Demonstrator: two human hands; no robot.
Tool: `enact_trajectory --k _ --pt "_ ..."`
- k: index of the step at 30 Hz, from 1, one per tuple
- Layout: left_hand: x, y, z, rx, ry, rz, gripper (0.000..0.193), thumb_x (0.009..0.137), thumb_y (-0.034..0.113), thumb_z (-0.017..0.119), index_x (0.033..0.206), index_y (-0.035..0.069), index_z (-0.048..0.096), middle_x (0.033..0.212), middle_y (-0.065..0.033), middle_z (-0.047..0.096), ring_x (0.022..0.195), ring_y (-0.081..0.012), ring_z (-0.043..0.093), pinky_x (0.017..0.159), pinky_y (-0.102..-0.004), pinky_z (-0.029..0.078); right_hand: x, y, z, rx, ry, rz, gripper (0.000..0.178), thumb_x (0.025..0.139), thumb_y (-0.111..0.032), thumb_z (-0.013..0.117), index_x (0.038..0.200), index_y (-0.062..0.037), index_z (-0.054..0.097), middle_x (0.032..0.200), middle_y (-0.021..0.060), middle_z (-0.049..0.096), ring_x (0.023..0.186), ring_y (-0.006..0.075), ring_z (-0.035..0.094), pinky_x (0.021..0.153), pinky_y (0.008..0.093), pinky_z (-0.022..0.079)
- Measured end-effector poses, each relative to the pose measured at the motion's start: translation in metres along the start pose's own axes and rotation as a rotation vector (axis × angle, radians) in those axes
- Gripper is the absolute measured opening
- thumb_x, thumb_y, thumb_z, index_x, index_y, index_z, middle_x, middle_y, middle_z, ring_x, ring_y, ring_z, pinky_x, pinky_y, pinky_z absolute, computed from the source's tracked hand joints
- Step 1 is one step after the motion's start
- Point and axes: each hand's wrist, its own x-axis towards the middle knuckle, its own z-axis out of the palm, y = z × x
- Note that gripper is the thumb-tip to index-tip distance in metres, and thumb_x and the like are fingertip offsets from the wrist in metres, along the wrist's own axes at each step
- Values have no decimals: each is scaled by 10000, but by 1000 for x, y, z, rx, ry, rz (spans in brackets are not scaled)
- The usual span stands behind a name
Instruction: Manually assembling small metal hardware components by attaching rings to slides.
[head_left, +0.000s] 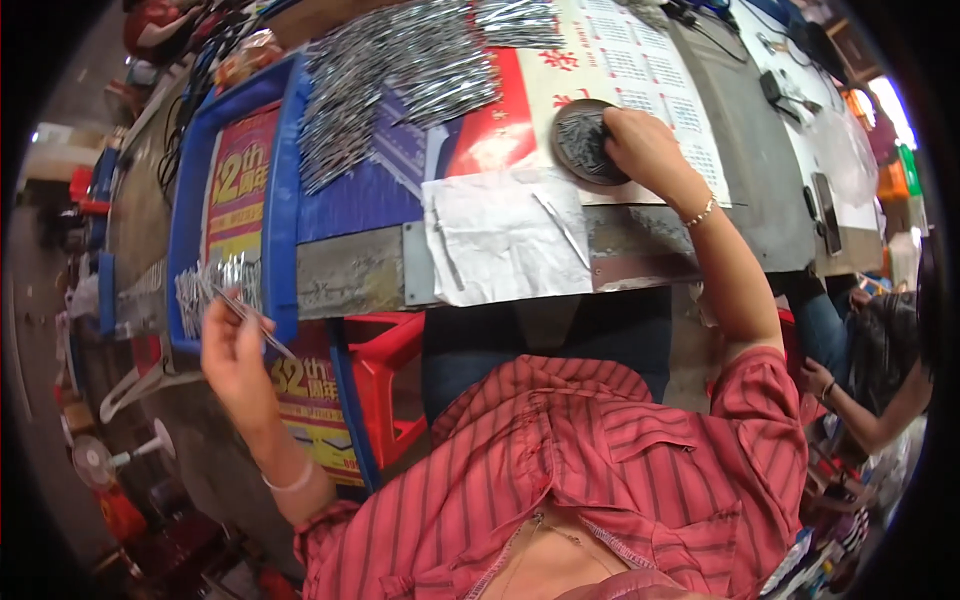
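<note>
My left hand (232, 345) is closed on slim silvery metal rods (262, 335), over the near end of a blue plastic tray (290, 190). Beneath it, similar metal rods (188, 290) lie bunched in that tray. My right hand (645, 145) reaches into a round dark dish (557, 150) of small grey metal pins (580, 135). Its fingers are bent together at the pins, and the fingertips are hidden. Between my hands a creased white paper sheet (500, 240) lies at the table's near edge, with a few slim metal pieces (562, 230) on it.
A large heap of slim metal rods (400, 70) covers the far middle of the table. A printed calendar sheet (640, 60) lies under the dish. Below the table stands a red stool (385, 350). Another person's arm (870, 410) shows at far right.
</note>
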Motion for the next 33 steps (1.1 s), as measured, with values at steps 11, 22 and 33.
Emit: enact_trajectory --k 11,22,33 --pt "-63 22 147 -625 -733 -224 360 952 43 412 1304 -36 413 941 -57 540 796 -85 549 701 -203 432 -12 16 -16 609 45 67 303 756 10 600 1057 31 575 883 119 633 786 173 595 739 286 485" --pt "-76 19 173 -714 -796 -330 268 967 115 474 1195 -27 484 903 -30 539 714 -48 495 673 -179 424 -13 12 -12 907 18 156 171 857 -20 580 1017 37 599 780 28 601 628 61 549 576 208 463" --pt "-82 13 171 -716 -757 -315 224 948 85 502 1151 -9 510 932 -51 564 703 -56 526 642 -184 436 -15 10 -2 937 116 188 173 904 -96 578 1025 9 644 704 -43 560 576 12 424 501 179 345"
